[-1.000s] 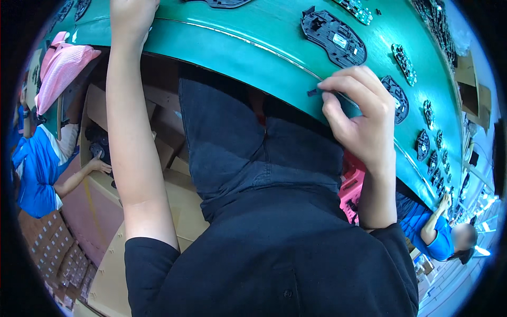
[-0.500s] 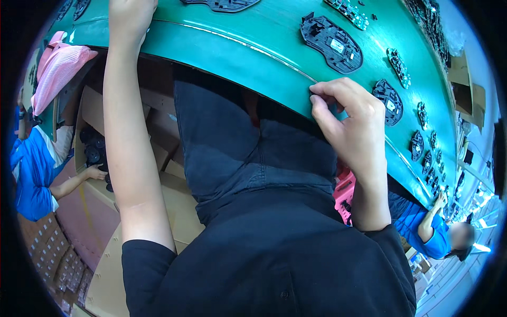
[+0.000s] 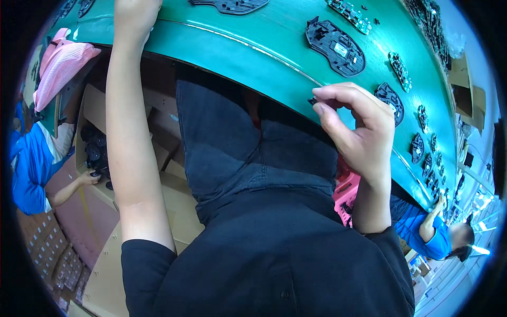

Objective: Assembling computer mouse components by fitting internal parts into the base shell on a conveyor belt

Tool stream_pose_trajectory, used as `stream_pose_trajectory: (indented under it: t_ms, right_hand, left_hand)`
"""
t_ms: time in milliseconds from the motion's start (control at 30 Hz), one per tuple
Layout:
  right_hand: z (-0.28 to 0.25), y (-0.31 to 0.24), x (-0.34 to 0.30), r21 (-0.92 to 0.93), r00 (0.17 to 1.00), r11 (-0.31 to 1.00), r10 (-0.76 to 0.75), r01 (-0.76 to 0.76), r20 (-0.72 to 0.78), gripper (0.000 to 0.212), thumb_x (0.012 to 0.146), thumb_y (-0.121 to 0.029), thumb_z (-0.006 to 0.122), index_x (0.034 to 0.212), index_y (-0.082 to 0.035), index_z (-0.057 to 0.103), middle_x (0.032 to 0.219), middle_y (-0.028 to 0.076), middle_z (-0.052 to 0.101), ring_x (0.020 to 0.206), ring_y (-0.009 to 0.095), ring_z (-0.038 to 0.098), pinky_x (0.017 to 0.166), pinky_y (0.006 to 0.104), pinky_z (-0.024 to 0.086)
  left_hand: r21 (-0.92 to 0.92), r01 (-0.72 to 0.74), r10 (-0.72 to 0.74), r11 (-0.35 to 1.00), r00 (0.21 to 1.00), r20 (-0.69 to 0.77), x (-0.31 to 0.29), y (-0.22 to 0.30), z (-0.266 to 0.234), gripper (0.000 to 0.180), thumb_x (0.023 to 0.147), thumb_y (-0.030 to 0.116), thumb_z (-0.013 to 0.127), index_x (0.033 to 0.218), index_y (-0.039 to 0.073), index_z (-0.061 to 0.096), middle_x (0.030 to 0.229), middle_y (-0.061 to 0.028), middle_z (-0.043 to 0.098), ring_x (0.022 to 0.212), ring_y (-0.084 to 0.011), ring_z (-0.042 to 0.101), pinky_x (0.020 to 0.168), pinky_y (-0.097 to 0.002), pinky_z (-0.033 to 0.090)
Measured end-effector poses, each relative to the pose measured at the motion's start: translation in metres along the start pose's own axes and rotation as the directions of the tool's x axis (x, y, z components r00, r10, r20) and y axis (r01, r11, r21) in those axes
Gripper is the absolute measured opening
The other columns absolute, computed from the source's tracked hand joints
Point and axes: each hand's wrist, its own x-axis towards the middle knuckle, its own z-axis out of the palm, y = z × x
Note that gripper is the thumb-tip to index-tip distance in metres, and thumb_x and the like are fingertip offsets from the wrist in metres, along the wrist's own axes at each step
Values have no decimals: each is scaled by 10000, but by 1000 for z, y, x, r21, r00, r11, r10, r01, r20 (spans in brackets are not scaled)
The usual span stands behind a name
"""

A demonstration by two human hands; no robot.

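Observation:
My right hand (image 3: 367, 119) is raised just over the near edge of the green table. Its thumb and forefinger pinch a small black plastic piece (image 3: 312, 100). Beyond it on the tabletop lies a black mouse-shaped shell (image 3: 338, 48) with a pale sticker, and another such shell (image 3: 390, 100) is to the right of the fingers. A third black shell (image 3: 232, 4) is cut off by the upper edge of the view. My left hand (image 3: 136, 21) reaches over the table at the upper left; its fingers are out of view, so what they hold is hidden.
Green circuit boards (image 3: 400, 71) and more shells (image 3: 417, 148) run along the green table (image 3: 222, 47). A pink mesh cloth item (image 3: 66, 63) hangs at the left. People in blue sit at both sides. Cardboard boxes (image 3: 95, 113) and a pink crate (image 3: 346, 193) stand below.
My right hand has shifted slightly right and down, and the small black piece in its fingertips shows more plainly. At the left, the co-worker's hand has drawn back with a dark round thing.

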Motion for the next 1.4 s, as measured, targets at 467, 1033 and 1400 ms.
stream_pose_trajectory:
  t_ms: [467,1033,1400]
  right_hand:
    - [-1,-13,6,-200,945,944,-293,262,-146,309,711,115,734,1008,29,746,840,71,724,700,146,611,626,238,511]
    - [9,20,132,-216,968,944,-246,249,42,175,811,-5,716,974,4,778,880,103,738,670,202,649,657,295,542]
    - [21,7,165,-545,951,779,-260,310,170,281,830,20,700,1092,-38,781,856,77,755,681,183,662,647,286,551]
  left_hand:
    - [790,-45,164,612,984,-71,-55,19,163,222,1044,126,608,1189,23,741,656,87,428,553,-7,299,486,-188,194]
    - [971,-155,266,183,958,103,-57,4,165,189,1004,96,607,1085,28,764,684,12,611,531,-66,385,494,-252,283]
    - [933,-280,271,224,938,217,-57,-5,171,159,971,19,613,1048,12,752,700,-43,651,499,-106,395,480,-283,314]
